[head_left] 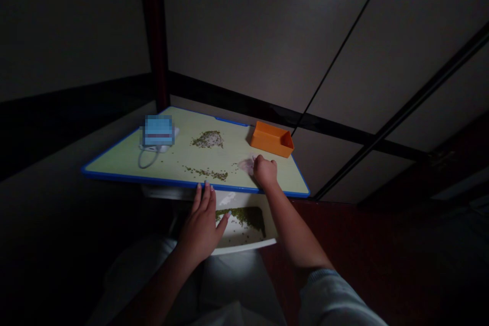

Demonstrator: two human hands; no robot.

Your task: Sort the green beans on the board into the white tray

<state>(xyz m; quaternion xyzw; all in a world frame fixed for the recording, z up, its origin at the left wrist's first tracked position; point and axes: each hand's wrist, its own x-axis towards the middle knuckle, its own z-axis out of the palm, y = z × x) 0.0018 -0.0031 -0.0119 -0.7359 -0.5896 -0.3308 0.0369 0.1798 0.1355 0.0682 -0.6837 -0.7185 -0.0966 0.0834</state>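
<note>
The right hand (266, 173) is curled closed over the near right part of a pale yellow-green bench (183, 125) with a blue rim, just beside a thin, pale purplish patch (246, 165); whether its fingers grip anything is hidden. The left hand (200, 229) is open, its fingertips at the bench's near edge and its thumb reaching over a white tub (244, 250) that sits low at that edge. Small green beans (244, 215) lie in the tub, thickest along its far and right sides, with loose ones scattered over the white bottom. On the bench, a mixed pile (208, 139) of whitish and green bits lies near the middle, and a loose strip of green grains (208, 173) runs nearer the edge, between the pile and the left hand. An orange open box (271, 147) stands at the far right, beyond the right hand. At the left are a blurred blue-and-white object (158, 132) and a looped pale cable (140, 160).
</note>
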